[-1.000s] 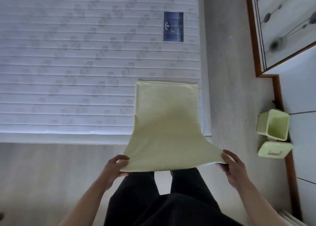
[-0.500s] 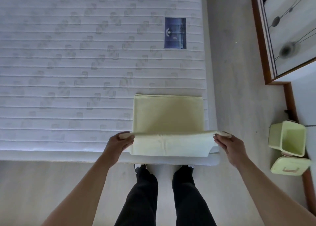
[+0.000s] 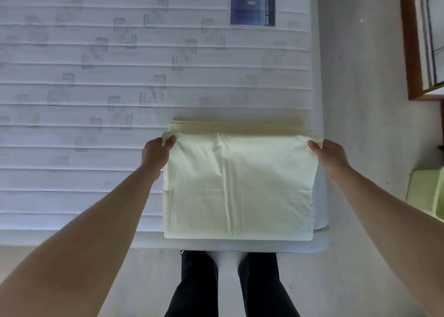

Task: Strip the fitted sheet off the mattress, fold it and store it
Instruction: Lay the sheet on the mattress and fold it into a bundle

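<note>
The pale yellow folded fitted sheet (image 3: 237, 187) lies flat at the near right corner of the bare quilted mattress (image 3: 96, 100), its long axis running left to right along the near edge. The left hand (image 3: 156, 154) and right hand (image 3: 330, 154) each pinch a far corner of the top layer — fingers curled round the cloth. A blue label (image 3: 252, 3) sits farther up the mattress; pale wood-look floor (image 3: 360, 100) lies to the right, with a wood-framed cabinet (image 3: 412, 52) and a light green bin (image 3: 425, 191) at the edge.

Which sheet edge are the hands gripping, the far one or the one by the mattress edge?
The far edge: the left hand and right hand pinch the corners of the folded sheet farthest from the person. The near edge lies free along the mattress edge.
</note>
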